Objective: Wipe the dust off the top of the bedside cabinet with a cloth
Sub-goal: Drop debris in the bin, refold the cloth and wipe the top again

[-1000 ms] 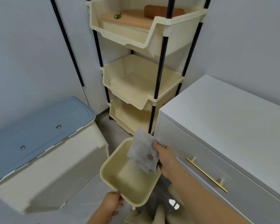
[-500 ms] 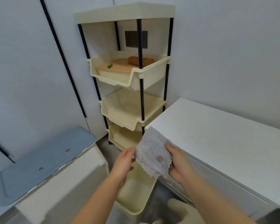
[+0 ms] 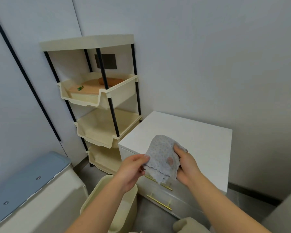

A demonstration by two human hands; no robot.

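Observation:
A grey patterned cloth (image 3: 161,155) with a small pink spot hangs between both hands, just above the front left corner of the white bedside cabinet (image 3: 200,137). My left hand (image 3: 133,169) pinches the cloth's left edge. My right hand (image 3: 186,165) grips its right side with the thumb on top. The cabinet top is bare and white, and gold drawer handles show on its front below the cloth.
A cream shelf rack (image 3: 97,101) with black posts stands left of the cabinet, against the wall. A cream bin (image 3: 97,199) sits on the floor below my left forearm. A storage box with a blue lid (image 3: 23,180) is at the lower left.
My left hand let go of the cream bin and took the cloth's left edge. Both hands rose with the cloth toward the cabinet's front corner as the view lifted.

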